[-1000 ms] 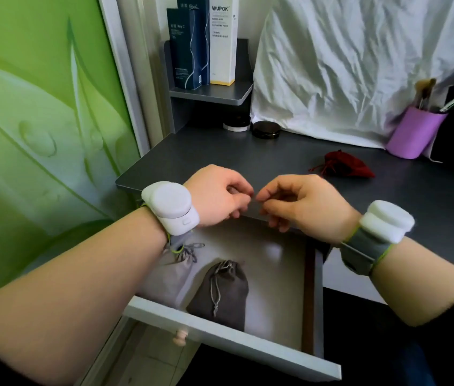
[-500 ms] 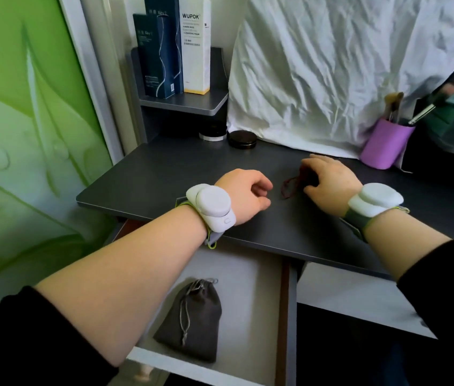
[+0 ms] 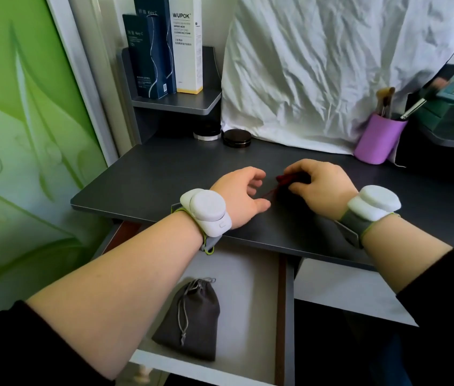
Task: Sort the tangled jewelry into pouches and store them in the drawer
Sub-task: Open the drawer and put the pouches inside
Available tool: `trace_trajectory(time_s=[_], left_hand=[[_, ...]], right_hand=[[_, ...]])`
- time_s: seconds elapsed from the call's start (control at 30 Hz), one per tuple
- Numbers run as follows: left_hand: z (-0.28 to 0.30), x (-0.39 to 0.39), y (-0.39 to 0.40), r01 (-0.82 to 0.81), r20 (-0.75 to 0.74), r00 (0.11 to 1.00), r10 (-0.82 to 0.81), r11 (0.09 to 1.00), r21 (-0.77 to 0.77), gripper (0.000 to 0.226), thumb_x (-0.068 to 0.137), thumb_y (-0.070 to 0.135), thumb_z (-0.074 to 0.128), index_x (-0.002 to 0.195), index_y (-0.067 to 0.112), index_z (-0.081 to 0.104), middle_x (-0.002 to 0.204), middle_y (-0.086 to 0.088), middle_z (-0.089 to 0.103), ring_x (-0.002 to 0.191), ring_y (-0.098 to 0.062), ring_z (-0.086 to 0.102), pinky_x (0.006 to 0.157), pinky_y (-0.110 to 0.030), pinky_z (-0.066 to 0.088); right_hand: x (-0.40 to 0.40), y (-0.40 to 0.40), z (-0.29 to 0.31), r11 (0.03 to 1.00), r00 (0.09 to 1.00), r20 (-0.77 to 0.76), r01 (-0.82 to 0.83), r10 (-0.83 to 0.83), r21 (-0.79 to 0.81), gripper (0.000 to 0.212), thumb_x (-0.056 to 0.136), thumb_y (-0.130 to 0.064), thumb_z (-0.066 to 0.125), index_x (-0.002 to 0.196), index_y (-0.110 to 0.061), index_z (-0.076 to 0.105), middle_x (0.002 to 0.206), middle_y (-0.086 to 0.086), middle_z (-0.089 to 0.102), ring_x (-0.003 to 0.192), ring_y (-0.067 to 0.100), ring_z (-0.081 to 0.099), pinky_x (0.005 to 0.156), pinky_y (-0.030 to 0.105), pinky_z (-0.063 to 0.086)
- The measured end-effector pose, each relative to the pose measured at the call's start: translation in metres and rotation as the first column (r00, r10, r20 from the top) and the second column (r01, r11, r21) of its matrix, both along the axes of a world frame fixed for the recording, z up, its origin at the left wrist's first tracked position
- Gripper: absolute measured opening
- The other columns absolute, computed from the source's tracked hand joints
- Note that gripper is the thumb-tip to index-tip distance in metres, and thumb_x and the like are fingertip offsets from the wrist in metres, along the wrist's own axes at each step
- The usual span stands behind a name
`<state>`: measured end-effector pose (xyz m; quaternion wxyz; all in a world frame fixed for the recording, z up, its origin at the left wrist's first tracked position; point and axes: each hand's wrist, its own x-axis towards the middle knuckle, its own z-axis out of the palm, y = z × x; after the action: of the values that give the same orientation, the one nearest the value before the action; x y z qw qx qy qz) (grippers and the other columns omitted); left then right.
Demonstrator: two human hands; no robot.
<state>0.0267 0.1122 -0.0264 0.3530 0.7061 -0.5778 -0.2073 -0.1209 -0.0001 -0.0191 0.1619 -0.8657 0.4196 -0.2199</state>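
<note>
1. Working surface: desk [image 3: 164, 174], dark top, w/ both hands over its middle so the pouch can be handled flat.
2. Drawer [image 3: 248, 274] stands pulled out below desk edge, ready to receive; grey pouch [image 3: 189, 319] already lies inside, cord drawn.
3. R hand [image 3: 322, 188]: fingers curled down onto red pouch [image 3: 290, 178], pinning it to desk; mostly hidden under hand.
4. L hand [image 3: 241, 195]: fingers loosely curled, tips beside red cord [image 3: 269, 193]; contact unclear, prob. reaching to draw it.
5. Jewelry: none visible.
</note>
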Motion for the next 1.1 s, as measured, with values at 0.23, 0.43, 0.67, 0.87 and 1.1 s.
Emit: trace_trajectory(time_s=[0.23, 0.43, 0.67, 0.87, 1.1], left_hand=[[0.003, -0.002, 0.021, 0.021, -0.063, 0.998, -0.026, 0.997, -0.077, 0.052, 0.079, 0.026, 0.074, 0.127, 0.023, 0.056, 0.119, 0.004, 0.065, 0.111, -0.01, 0.06, 0.101, -0.033, 0.045], [0.005, 0.001, 0.054, 0.033, -0.153, 0.987, -0.047, 0.995, -0.096, 0.022, 0.076, 0.022, 0.077, 0.094, 0.028, 0.067, 0.086, 0.005, 0.071, 0.083, -0.016, 0.069, 0.086, -0.037, 0.054], [-0.019, 0.004, 0.091, 0.131, -0.218, 0.97, -0.105, 0.985, 0.111, 0.013, 0.073, 0.015, 0.08, 0.078, 0.018, 0.067, 0.061, 0.003, 0.063, 0.058, -0.016, 0.058, 0.067, -0.035, 0.052], [-0.052, 0.0, 0.107, 0.198, -0.041, 0.98, -0.197, 0.913, 0.357, 0.014, 0.077, 0.019, 0.077, 0.082, 0.022, 0.065, 0.063, 0.009, 0.059, 0.061, -0.012, 0.057, 0.067, -0.024, 0.046], [-0.061, 0.005, 0.113, 0.156, 0.104, 0.966, -0.239, 0.852, 0.5, 0.024, 0.077, 0.026, 0.077, 0.099, 0.023, 0.07, 0.084, 0.007, 0.068, 0.072, -0.008, 0.058, 0.072, -0.02, 0.046]], right_hand=[[-0.007, 0.047, 0.026, 0.951, 0.952, 0.289, -0.181, 0.105, 0.25, 0.023, 0.083, -0.009, 0.066, 0.094, -0.029, 0.067, 0.092, 0.001, 0.072, 0.083, 0.017, 0.068, 0.084, 0.034, 0.055], [-0.013, 0.083, 0.035, 0.841, 0.913, 0.383, -0.315, 0.141, 0.439, 0.02, 0.083, -0.002, 0.064, 0.094, -0.019, 0.069, 0.099, 0.017, 0.071, 0.093, 0.029, 0.066, 0.092, 0.043, 0.053], [-0.016, 0.116, 0.006, 0.803, 0.952, 0.213, -0.3, 0.219, 0.515, 0.02, 0.08, -0.007, 0.068, 0.09, -0.024, 0.072, 0.088, 0.005, 0.074, 0.071, 0.012, 0.066, 0.067, 0.023, 0.055], [-0.012, 0.141, -0.034, 0.794, 0.957, -0.024, -0.227, 0.29, 0.563, 0.025, 0.082, -0.007, 0.065, 0.103, -0.019, 0.07, 0.1, 0.01, 0.072, 0.088, 0.02, 0.066, 0.086, 0.037, 0.054], [-0.006, 0.154, -0.062, 0.815, 0.926, -0.193, -0.17, 0.325, 0.554, 0.029, 0.084, -0.013, 0.059, 0.109, -0.026, 0.067, 0.107, -0.001, 0.068, 0.092, 0.014, 0.063, 0.079, 0.025, 0.051]])
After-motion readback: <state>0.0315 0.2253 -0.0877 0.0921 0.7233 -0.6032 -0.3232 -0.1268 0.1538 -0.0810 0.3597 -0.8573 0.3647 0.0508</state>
